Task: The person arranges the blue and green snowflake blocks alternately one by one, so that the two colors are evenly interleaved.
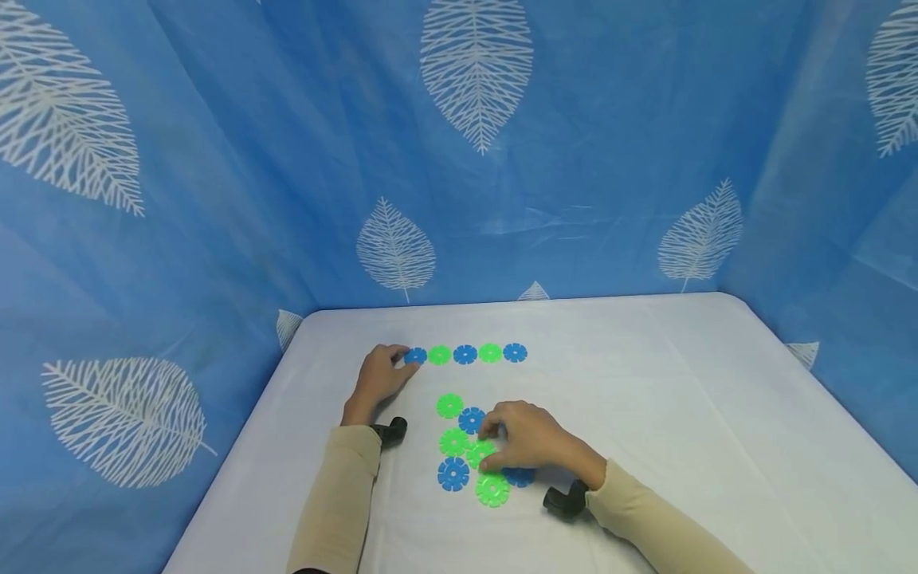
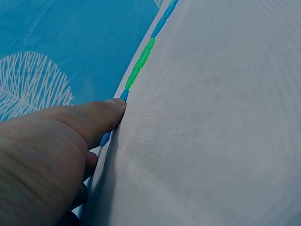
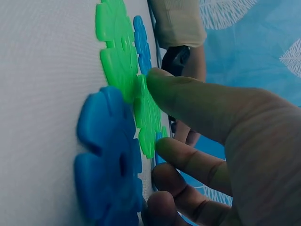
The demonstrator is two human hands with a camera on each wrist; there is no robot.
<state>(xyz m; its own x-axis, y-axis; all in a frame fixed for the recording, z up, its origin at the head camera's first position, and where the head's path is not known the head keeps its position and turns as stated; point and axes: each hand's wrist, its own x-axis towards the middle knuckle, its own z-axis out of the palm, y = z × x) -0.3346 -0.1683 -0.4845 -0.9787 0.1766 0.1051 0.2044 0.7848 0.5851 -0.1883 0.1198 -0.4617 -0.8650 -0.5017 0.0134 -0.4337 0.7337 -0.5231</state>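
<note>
My left hand (image 1: 380,376) is at the left end of a row of notched plastic interlocking discs, its thumb and forefinger around the edges of the end blue disc (image 1: 416,355). In the left wrist view, the thumb (image 2: 115,107) touches that blue disc (image 2: 124,94). Over a loose group of discs, my right hand (image 1: 529,434) spreads its thumb and curved fingers apart. Between their tips lies a green disc (image 1: 480,455), flat among the others. The right wrist view shows this green disc (image 3: 148,115) behind the gap between thumb and forefinger.
The row continues rightward with a green disc (image 1: 439,355), a blue disc (image 1: 464,355), another green disc (image 1: 491,352) and a last blue disc (image 1: 515,352). Several green and blue discs surround the right hand on the white tabletop (image 1: 645,383). Blue leaf-patterned cloth (image 1: 574,199) hangs behind.
</note>
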